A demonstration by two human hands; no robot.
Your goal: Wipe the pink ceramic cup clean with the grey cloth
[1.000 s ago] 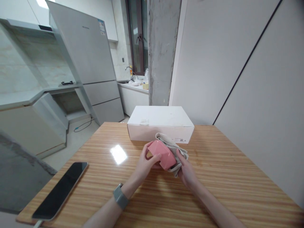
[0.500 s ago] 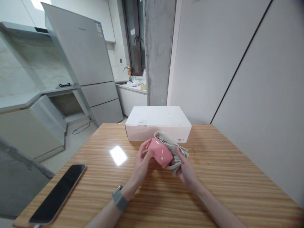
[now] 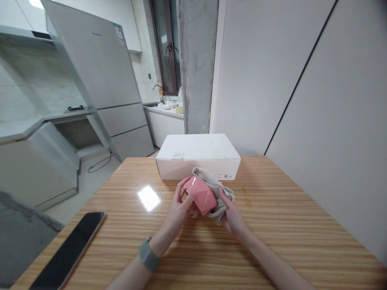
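Observation:
My left hand (image 3: 178, 207) grips a glossy pink vessel (image 3: 202, 195), shaped like a small cup or bowl, by its left side. It is tilted, and the hand hides part of its left edge. A folded light-grey cloth (image 3: 213, 183) lies against the vessel's upper and right sides. My right hand (image 3: 232, 215) is closed on this cloth, thumb on top, and presses it to the vessel's right end. Both hands are above the wooden table (image 3: 272, 225), just in front of a white box (image 3: 198, 169).
A black phone (image 3: 69, 249) lies at the table's left edge. Behind the table are a grey pillar (image 3: 198, 68) and a white wall (image 3: 250, 80). A fridge (image 3: 99, 60) and a sink counter (image 3: 165, 117) stand farther back on the left.
The view has shifted slightly, so the scene sits a little farther left. The pink vessel has turned slightly in my left hand; both hands keep their holds.

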